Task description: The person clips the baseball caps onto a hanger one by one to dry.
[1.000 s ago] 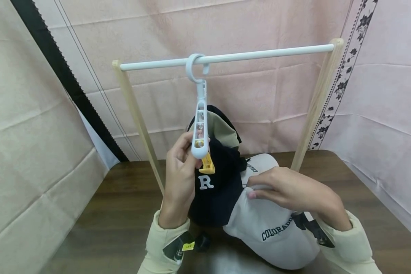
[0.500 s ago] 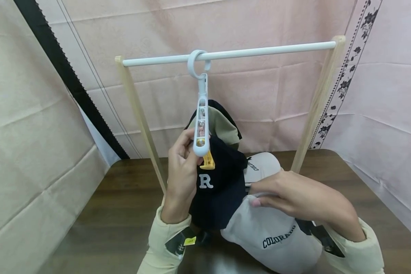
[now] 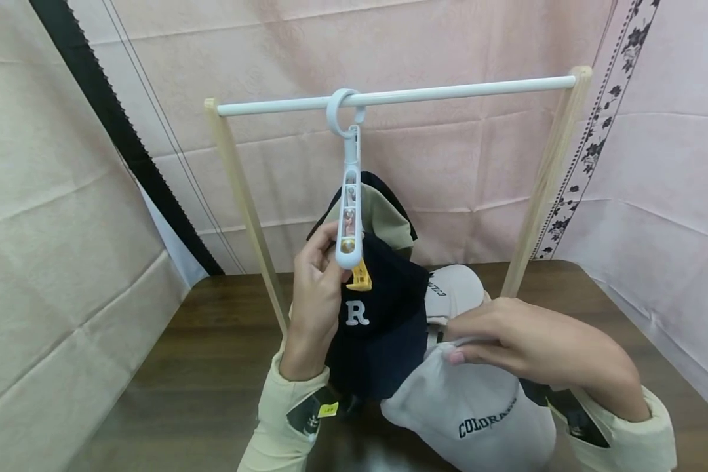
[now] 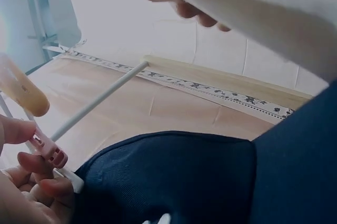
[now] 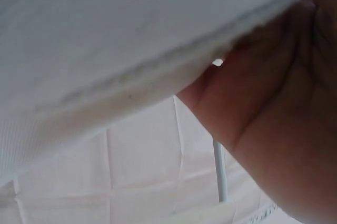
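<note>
Two holds in my feed: at centre, the left grip (image 3: pixel 318 288) pinches a pink clip (image 4: pixel 51 152), apparently steadying the hanger (image 3: pixel 349 190); at lower right, the right grip (image 3: pixel 522 337) pinches the white cap (image 3: pixel 469 393) by its edge, presumably bearing its weight.

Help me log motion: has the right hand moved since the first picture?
Yes; the right hand shifted right and lower in view, against the rack.
</note>
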{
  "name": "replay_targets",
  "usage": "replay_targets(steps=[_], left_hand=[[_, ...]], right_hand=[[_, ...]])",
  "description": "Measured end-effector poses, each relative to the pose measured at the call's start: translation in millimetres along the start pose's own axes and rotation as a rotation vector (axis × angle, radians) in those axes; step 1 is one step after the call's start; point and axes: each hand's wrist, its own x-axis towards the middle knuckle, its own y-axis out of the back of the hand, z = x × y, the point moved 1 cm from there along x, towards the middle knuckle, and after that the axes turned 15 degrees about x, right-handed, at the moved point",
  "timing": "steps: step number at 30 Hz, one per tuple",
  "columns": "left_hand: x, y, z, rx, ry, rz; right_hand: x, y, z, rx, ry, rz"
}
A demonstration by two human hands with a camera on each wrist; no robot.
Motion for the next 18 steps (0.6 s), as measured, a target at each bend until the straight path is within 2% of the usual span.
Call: replay_targets(steps=[4,9,14,18], left_hand=[[1.2,1.2,0.1,0.021,0.027,-0.034],[0.9,4.3,1.9,0.034,0.052,-0.035],[0.9,5.6,0.9,0.014,0.06,-0.045],[0.0,5.9,-0.1,0.012,0.054,-0.049]], right_hand=[[-9.7,5.0,-0.5,0.006,-0.002,0.014],[-14.9,6.9,0.0,-0.002,0.034,0.013],[-10.8,3.3,2.0,0.025,0.135,0.023],[-1.2,-1.3,5.1,0.03,0.123,0.038]])
